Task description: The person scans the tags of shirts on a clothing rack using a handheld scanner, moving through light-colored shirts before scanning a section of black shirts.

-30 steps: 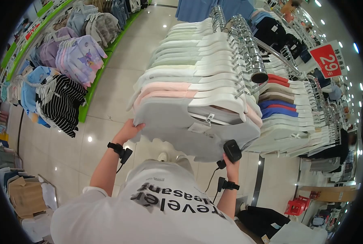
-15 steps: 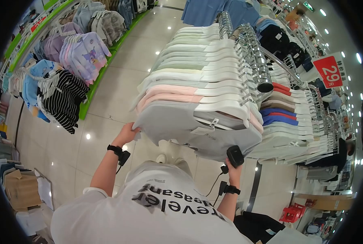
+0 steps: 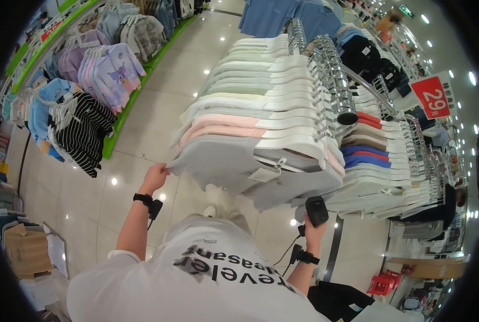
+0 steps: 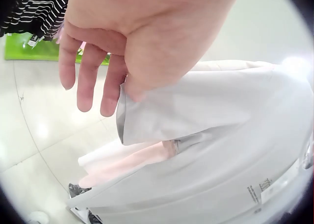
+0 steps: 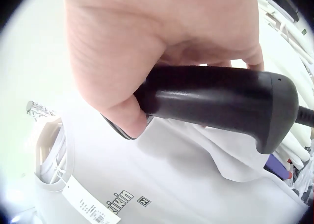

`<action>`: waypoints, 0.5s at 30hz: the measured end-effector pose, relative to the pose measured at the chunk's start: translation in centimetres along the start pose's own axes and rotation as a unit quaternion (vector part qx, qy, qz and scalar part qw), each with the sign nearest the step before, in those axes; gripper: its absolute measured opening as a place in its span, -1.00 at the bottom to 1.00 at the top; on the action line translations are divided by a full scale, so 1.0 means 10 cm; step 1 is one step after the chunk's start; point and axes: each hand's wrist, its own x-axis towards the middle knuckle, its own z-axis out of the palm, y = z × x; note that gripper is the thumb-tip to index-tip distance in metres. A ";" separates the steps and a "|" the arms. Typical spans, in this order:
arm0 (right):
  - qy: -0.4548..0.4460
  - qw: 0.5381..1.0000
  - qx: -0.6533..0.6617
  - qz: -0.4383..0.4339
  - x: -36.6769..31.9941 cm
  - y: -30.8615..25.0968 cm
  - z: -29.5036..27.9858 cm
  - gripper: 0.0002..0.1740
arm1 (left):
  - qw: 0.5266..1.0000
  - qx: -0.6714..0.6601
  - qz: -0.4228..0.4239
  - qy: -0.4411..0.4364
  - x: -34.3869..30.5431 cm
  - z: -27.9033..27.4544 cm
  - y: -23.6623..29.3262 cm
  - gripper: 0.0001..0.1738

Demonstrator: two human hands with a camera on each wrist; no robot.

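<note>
A light grey shirt [image 3: 212, 161] hangs at the front of a rack of shirts, a white tag [image 3: 264, 174] at its neck. My left hand [image 3: 155, 178] pinches the end of its left-hand sleeve; in the left wrist view thumb and forefinger hold the sleeve [image 4: 186, 101] while the other fingers of the hand [image 4: 142, 42] stretch out. A black handheld device [image 5: 211, 96] with a cable lies in the grip of my right hand [image 5: 162, 33], beside the shirt's other sleeve. In the right wrist view the tag [image 5: 88, 202] shows a barcode.
A chrome rail [image 3: 344, 102] carries the shirts, with more racks to the right under a red price sign [image 3: 433, 96]. Children's clothes [image 3: 84, 129] hang at the left. A cardboard box [image 3: 25, 249] stands lower left, a red stool [image 3: 384, 282] lower right.
My left hand has moved a little left, drawing the sleeve outward. My right hand has shifted right and down with the device. The shirt and tag have swung slightly.
</note>
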 end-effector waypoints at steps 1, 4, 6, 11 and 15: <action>-0.004 1.000 -0.016 0.011 -0.02 -0.12 -0.02 -0.67 | 1.000 -0.013 -0.003 0.001 -0.01 -0.01 -0.03 -0.79; 0.006 0.998 -0.002 -0.068 -0.07 -0.44 -0.02 -0.67 | 0.999 0.021 -0.022 0.017 -0.10 -0.13 0.09 -0.77; 0.018 0.993 -0.007 -0.120 -0.09 -0.55 0.01 -0.63 | 0.997 0.067 -0.037 0.031 -0.12 -0.19 0.12 -0.76; -0.029 0.989 0.046 -0.140 -0.17 -0.96 0.05 -0.63 | 0.986 0.095 -0.016 0.139 -0.11 -0.38 0.26 -0.76; -0.053 0.982 -0.026 -0.182 -0.24 -1.29 0.13 -0.68 | 0.982 0.028 0.030 0.187 -0.24 -0.67 0.87 -0.78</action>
